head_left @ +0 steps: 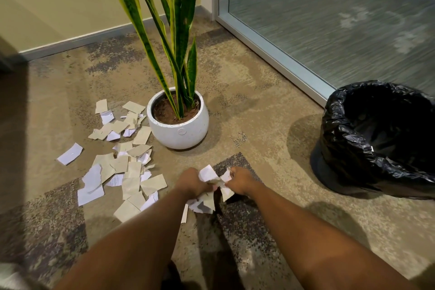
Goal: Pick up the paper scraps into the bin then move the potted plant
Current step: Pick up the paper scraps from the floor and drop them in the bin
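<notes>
Here, two bare hands meet low over the mottled tan-and-grey carpet floor [259, 125], gathering torn paper before it goes in the bin. The left hand [191, 182] and the right hand [240, 181] press toward each other with a crumpled bunch of white and beige paper scraps [213, 192] bundled between them; each grip is clenched on that bunch, evidently so that many pieces can travel in one load rather than singly.

At about nine to ten o'clock from the hands lies the loose litter of torn white and beige paper pieces [122, 167], spread flat across the carpet and running up to touch the near-left side of the round white ceramic pot holding a tall green snake plant with yellow-edged leaves [179, 125], which stands upright at twelve o'clock. The plant probably waits its turn because scraps are tucked against its base.

At two to three o'clock, well apart from the hands, sits the round waste bin lined with a crinkled black plastic bag [376, 139], its mouth open and turned up to receive the load. It stands just beside the frosted glass partition with a pale metal frame [329, 26].

By this reckoning the job is early: most paper is on the floor, and the plant is unmoved.
</notes>
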Demonstrator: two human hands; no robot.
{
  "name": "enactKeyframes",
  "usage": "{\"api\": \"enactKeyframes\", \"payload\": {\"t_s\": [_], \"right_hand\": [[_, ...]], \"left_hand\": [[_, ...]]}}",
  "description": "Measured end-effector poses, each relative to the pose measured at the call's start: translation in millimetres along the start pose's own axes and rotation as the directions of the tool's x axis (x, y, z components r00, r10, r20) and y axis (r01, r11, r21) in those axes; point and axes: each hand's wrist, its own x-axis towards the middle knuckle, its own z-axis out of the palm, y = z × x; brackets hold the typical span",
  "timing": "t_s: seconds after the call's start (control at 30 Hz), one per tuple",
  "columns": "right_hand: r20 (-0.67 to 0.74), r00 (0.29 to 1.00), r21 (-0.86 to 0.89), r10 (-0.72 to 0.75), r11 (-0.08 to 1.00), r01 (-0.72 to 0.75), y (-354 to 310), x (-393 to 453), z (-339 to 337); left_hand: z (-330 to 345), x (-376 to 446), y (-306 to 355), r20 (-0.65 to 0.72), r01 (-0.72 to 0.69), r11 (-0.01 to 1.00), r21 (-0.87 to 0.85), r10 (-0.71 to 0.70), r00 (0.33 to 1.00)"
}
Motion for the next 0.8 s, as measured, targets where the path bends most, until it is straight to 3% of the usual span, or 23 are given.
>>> {"api": "enactKeyframes", "payload": {"t_s": [0.13, 0.23, 0.43, 0.6, 0.8], "right_hand": [[-0.078, 0.990, 0.305, 0.114, 0.949, -0.085, -1.0, -1.3, -13.7], [-0.156, 0.970, 0.433, 0.187, 0.896, -0.103, -3.2, -5.1, -28.1], [-0.264, 0.945, 0.565, 0.193, 0.825, -0.011, -7.9, -17.8, -77.9], [-0.303, 0.928, 0.704, 0.215, 0.707, 0.066, -7.0, -35.0, -127.2], [-0.411, 0.876, 0.731, 0.254, 0.665, 0.150, -0.7, -68.1, -191.2]], "left_hand": [[-6.4, 6.1, 19.1, -0.006, 0.030, 0.984, -0.178, -0.031, 0.999], [-9.4, 9.0, 40.2, 0.012, 0.025, 0.963, -0.267, -0.023, 1.000], [-17.8, 10.7, 97.7, -0.023, -0.124, 0.937, -0.326, 0.123, 0.992], [-34.7, 12.8, 156.7, -0.027, -0.191, 0.916, -0.352, 0.194, 0.981], [-53.9, 0.2, 223.9, -0.016, -0.289, 0.858, -0.424, 0.312, 0.950]]}}
